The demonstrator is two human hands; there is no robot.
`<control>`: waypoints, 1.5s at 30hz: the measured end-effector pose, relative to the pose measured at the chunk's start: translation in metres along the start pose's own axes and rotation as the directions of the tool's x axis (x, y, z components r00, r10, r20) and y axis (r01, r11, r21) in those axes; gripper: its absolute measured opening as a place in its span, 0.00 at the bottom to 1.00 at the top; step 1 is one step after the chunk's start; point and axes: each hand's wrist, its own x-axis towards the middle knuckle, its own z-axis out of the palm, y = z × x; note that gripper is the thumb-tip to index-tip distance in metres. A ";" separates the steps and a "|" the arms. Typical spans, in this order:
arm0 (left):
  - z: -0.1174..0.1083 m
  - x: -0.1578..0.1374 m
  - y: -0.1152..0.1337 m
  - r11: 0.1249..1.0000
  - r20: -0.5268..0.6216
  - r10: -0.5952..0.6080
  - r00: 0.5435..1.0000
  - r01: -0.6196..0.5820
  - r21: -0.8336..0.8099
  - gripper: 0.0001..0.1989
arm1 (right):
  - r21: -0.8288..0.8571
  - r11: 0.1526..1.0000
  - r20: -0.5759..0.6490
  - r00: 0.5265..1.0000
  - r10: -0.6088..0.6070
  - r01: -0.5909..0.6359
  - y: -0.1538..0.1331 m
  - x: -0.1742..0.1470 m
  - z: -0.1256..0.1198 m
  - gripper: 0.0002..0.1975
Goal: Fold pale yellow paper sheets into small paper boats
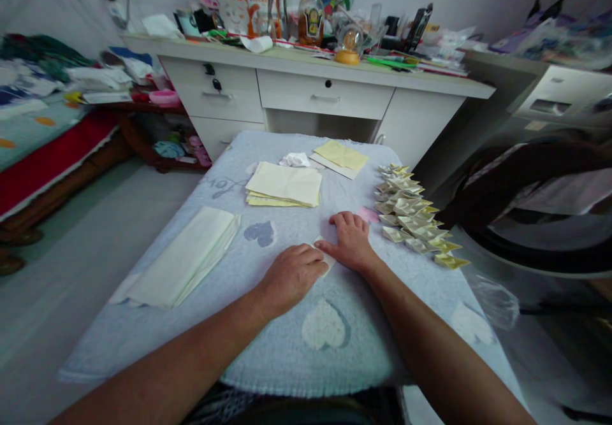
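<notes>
A small folded piece of pale paper lies on the cloth-covered table, mostly hidden under my hands. My left hand is closed over its left side, the fingers curled together and pressing it. My right hand rests palm down beside it, fingers spread on the cloth and thumb touching the paper's top edge. Right of this hand stand several folded paper boats in close rows, cream and yellow. A pink piece of paper lies between the hand and the boats.
Stacked cream and yellow sheets lie ahead, near a crumpled white tissue and more yellow paper. A folded pale stack lies at left. Beyond the table stands a cluttered white desk; a washing machine is at right.
</notes>
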 end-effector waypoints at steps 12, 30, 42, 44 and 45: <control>0.010 -0.003 -0.001 0.998 -0.022 -0.032 0.999 0.031 -0.058 0.06 | -0.037 0.997 -0.045 0.997 0.064 -0.065 -0.005 0.007 0.002 0.21; 0.009 -0.003 0.000 0.998 -0.023 -0.032 0.999 0.030 -0.064 0.06 | 0.016 0.999 0.046 0.999 -0.030 0.029 0.011 0.010 -0.003 0.25; -0.011 -0.003 -0.007 0.935 -0.015 -0.166 0.986 0.153 -0.319 0.22 | 0.409 0.900 -0.039 0.988 -0.148 0.151 0.023 0.004 -0.024 0.12; -0.011 -0.002 -0.009 0.938 0.004 -0.159 0.987 0.153 -0.310 0.20 | 0.485 0.849 0.009 0.970 -0.245 0.210 0.022 0.000 -0.037 0.07; -0.012 -0.002 -0.009 0.939 0.013 -0.158 0.987 0.154 -0.307 0.19 | 0.504 0.833 0.061 0.952 -0.300 0.230 0.019 -0.002 -0.043 0.06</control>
